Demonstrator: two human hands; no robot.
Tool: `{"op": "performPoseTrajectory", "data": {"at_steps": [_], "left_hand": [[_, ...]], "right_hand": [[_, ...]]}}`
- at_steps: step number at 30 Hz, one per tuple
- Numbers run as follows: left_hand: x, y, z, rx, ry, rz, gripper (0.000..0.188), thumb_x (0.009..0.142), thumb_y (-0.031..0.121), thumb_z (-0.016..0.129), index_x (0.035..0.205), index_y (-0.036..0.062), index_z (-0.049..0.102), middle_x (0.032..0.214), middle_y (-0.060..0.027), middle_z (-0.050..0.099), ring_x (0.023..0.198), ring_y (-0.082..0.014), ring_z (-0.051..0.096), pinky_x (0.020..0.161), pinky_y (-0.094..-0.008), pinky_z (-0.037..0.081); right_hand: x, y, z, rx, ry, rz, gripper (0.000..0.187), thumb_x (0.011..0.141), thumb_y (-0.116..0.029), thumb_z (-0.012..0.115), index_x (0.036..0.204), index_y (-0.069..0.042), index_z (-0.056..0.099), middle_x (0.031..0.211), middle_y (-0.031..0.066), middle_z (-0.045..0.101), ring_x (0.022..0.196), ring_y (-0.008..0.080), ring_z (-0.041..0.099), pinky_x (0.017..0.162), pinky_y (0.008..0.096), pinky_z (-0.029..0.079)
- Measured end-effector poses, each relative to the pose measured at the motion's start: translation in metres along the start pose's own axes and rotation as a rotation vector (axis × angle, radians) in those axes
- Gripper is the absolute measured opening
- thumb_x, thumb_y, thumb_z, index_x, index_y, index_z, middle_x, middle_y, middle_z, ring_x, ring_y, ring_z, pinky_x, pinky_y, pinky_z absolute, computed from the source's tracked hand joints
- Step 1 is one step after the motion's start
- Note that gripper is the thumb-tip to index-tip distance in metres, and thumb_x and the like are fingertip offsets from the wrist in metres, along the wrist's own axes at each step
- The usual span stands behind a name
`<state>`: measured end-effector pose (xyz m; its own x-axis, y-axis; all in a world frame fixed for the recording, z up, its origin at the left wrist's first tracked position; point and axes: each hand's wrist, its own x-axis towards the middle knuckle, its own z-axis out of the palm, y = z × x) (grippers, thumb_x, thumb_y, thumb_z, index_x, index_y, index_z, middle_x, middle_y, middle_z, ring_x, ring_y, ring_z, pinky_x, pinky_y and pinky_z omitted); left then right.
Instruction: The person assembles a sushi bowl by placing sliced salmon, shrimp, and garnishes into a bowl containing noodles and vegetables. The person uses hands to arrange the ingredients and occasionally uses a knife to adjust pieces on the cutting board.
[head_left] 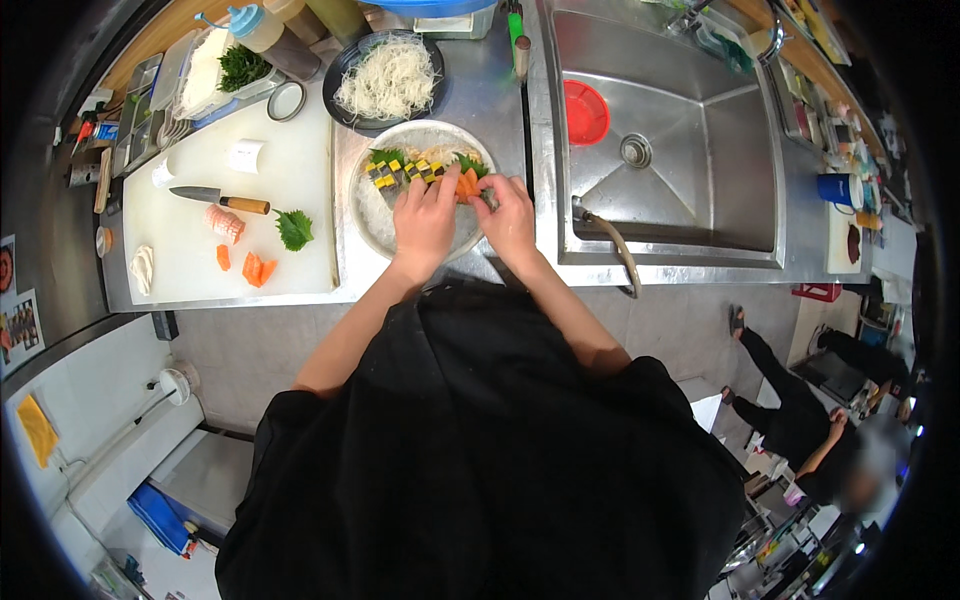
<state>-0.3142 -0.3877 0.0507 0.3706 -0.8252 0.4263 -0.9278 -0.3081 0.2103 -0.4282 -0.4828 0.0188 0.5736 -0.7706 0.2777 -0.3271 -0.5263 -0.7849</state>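
Both of my hands are over a round white-rimmed bowl [361, 222] filled with what looks like crushed ice or white shreds. My left hand [428, 218] has its fingers drawn together against the left side of some orange salmon slices [467, 183]. From the right, my right hand [508, 215] pinches at the same slices with thumb and fingers. Behind the fingers lie yellow-and-dark patterned pieces [384, 175] on a green leaf. Another green leaf [470, 163] stands behind the salmon. My fingers hide part of the slices.
Left, a white cutting board [300, 180] bears a wooden-handled knife [220, 199], a shiso leaf [294, 229], salmon pieces [258, 270] and a folded cloth [142, 270]. A black bowl of white shreds [385, 85] stands behind. Right is a steel sink [680, 190] with a red strainer [585, 112]. Another person [800, 410] stands far right.
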Motion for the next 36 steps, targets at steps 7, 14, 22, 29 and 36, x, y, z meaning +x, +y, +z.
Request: {"op": "performPoseTrajectory", "data": {"at_steps": [7, 14, 22, 29, 36], "left_hand": [[-0.007, -0.015, 0.003, -0.013, 0.039, 0.148, 0.052, 0.078, 0.015, 0.075, 0.129, 0.0131, 0.064, 0.075, -0.0006, 0.059, 0.075, -0.0196, 0.057, 0.066, -0.0350, 0.048], [-0.086, -0.084, -0.100, -0.297, -0.008, -0.049, 0.035, 0.077, 0.003, 0.073, 0.111, 0.0086, 0.068, 0.082, -0.0041, 0.064, 0.073, -0.0256, 0.057, 0.071, -0.0386, 0.048], [-0.211, -0.295, -0.176, -0.286, 0.212, -0.975, 0.029, 0.085, -0.003, 0.061, 0.112, 0.0050, 0.065, 0.104, -0.0110, 0.067, 0.092, -0.0233, 0.064, 0.078, -0.0358, 0.052], [-0.186, -0.382, -0.138, -0.642, 0.037, -0.883, 0.047, 0.089, -0.006, 0.055, 0.135, 0.0049, 0.057, 0.116, -0.0130, 0.065, 0.094, -0.0209, 0.066, 0.085, -0.0312, 0.053], [-0.212, -0.422, -0.119, -1.013, 0.026, -0.940, 0.032, 0.101, 0.012, 0.058, 0.131, 0.0006, 0.061, 0.114, -0.0101, 0.068, 0.105, -0.0171, 0.064, 0.092, -0.0301, 0.052]], "right_hand": [[-0.004, 0.001, 0.004, -0.110, -0.006, -0.024, 0.024, 0.073, -0.003, 0.078, 0.092, -0.007, 0.064, 0.091, 0.0123, 0.063, 0.094, 0.0358, 0.060, 0.081, 0.0444, 0.050], [-0.035, -0.032, -0.038, -0.165, -0.069, -0.020, 0.013, 0.085, -0.007, 0.073, 0.096, -0.004, 0.067, 0.090, 0.0110, 0.066, 0.083, 0.0257, 0.061, 0.072, 0.0369, 0.051], [-0.016, -0.163, 0.082, 0.044, -0.938, -0.037, 0.022, 0.088, -0.019, 0.071, 0.105, -0.006, 0.067, 0.088, 0.0160, 0.072, 0.074, 0.0292, 0.070, 0.066, 0.0380, 0.055], [-0.005, -0.266, 0.310, 0.080, -0.871, 0.045, 0.040, 0.084, -0.030, 0.073, 0.106, 0.003, 0.067, 0.095, 0.0219, 0.073, 0.090, 0.0364, 0.072, 0.077, 0.0415, 0.057], [-0.037, -0.300, 0.384, 0.042, -0.619, -0.013, 0.016, 0.089, -0.006, 0.058, 0.101, 0.005, 0.061, 0.095, 0.0264, 0.065, 0.094, 0.0411, 0.066, 0.082, 0.0512, 0.054]]}}
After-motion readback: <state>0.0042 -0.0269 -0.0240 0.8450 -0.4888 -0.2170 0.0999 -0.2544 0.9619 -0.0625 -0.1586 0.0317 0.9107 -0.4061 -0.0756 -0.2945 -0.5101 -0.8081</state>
